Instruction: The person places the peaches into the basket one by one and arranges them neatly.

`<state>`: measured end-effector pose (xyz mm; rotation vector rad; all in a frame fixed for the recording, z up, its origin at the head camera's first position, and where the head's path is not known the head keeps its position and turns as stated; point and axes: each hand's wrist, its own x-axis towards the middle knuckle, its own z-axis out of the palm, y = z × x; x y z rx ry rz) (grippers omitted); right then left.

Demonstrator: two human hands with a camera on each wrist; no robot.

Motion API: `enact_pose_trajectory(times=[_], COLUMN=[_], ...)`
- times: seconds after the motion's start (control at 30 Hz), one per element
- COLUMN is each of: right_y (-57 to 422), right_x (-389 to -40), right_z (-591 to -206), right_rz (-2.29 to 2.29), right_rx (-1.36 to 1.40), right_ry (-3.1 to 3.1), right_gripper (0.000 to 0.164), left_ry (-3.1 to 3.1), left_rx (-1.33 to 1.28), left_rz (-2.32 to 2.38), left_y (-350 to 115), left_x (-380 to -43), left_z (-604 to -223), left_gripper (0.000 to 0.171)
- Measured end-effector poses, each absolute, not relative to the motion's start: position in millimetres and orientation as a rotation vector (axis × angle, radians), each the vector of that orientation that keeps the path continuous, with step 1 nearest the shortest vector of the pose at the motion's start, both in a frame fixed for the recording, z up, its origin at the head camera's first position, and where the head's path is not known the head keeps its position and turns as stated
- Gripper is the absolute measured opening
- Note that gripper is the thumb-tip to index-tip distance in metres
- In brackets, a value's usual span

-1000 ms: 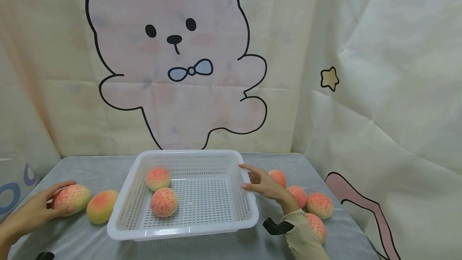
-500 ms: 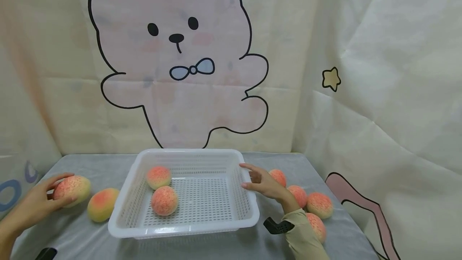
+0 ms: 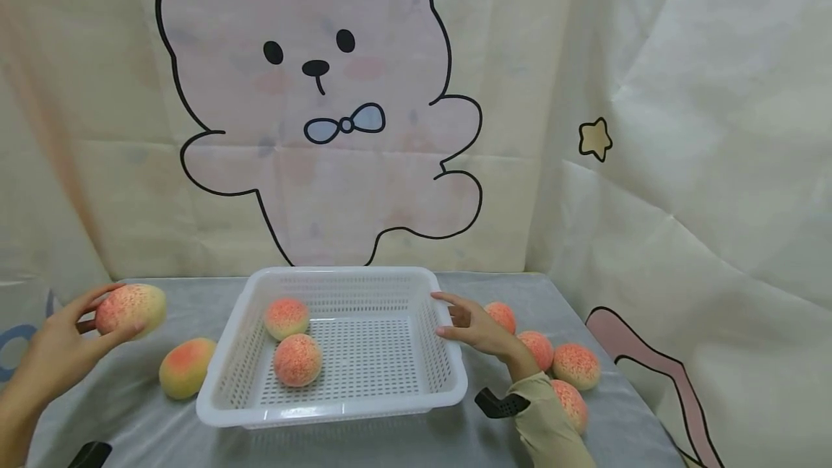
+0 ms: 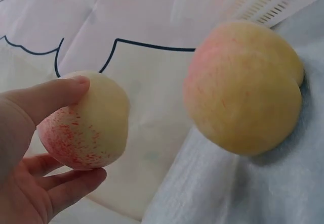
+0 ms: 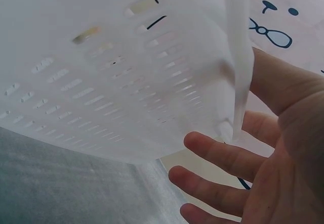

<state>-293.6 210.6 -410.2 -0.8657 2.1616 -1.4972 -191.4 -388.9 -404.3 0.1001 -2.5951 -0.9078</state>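
Note:
My left hand holds a yellow peach with red speckles above the left end of the table. In the left wrist view, the thumb lies on one side of this peach and the fingers on the other. Another yellow peach with a red blush rests on the cloth beside the basket. The white plastic basket contains two peaches at its left side. My right hand grips the basket's right rim. In the right wrist view, several fingers extend below that rim, outside the wall.
Several pink-orange peaches lie right of the basket, partly behind the right forearm and sleeve. Grey cloth covers the table. A curtain with a cartoon bear hangs behind its back edge.
My left hand has raised the speckled peach off the table, moving up and slightly away from the body. The right hand and the basket stay in place.

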Motion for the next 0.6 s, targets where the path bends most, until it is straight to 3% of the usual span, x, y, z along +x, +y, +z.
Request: enact_pose_trajectory(times=[0.33,0.6], right_y=[212.1,211.6], right_x=[-293.2,-294.2], right_z=[-410.0,-411.7], right_rz=[-1.498,-1.499], right_rx=[-0.871,-0.870], right_ry=[2.170,2.163], right_gripper=[0.075,0.075], left_ry=[-2.580,-2.537], left_rx=[0.070,-0.072], left_rz=[-0.995,-1.055], left_y=[-361.0,-352.8], left_x=[-187.9,-186.5], left_z=[-388.0,-382.7], left_gripper=[0.087,0.078])
